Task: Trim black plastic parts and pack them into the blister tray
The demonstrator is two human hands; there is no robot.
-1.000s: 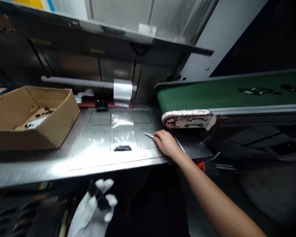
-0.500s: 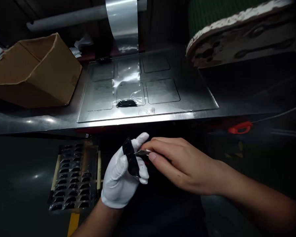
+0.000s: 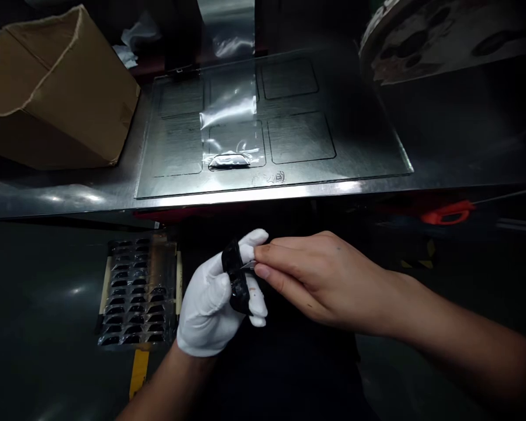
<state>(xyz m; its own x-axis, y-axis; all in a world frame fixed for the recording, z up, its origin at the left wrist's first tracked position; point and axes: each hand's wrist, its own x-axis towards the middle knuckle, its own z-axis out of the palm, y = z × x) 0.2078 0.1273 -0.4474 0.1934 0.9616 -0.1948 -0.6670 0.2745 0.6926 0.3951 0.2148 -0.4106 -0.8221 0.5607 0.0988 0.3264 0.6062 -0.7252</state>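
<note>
My left hand (image 3: 213, 298), in a white glove, grips a small glossy black molded part (image 3: 236, 278) upright between thumb and fingers. My bare right hand (image 3: 319, 275) pinches a small pointed metal blade (image 3: 248, 265) between thumb and forefinger. The blade's tip meets the edge of the black part, and its handle is hidden in my fingers. Beyond both hands, a similar black piece (image 3: 229, 161) rests at the end of a clear film strip (image 3: 228, 111) on the metal plate (image 3: 359, 158).
An open cardboard box (image 3: 83, 111) stands on the bench at left. Below it, a clear tray (image 3: 135, 292) holds several rows of black parts. A round wheel-like machine part (image 3: 421, 47) is at upper right. An orange-red handle (image 3: 449, 213) hangs under the bench edge.
The view has shifted, so the bench sits higher in the picture. The blade still touches the black part, with my right fingers closer to it and less of the blade showing.
</note>
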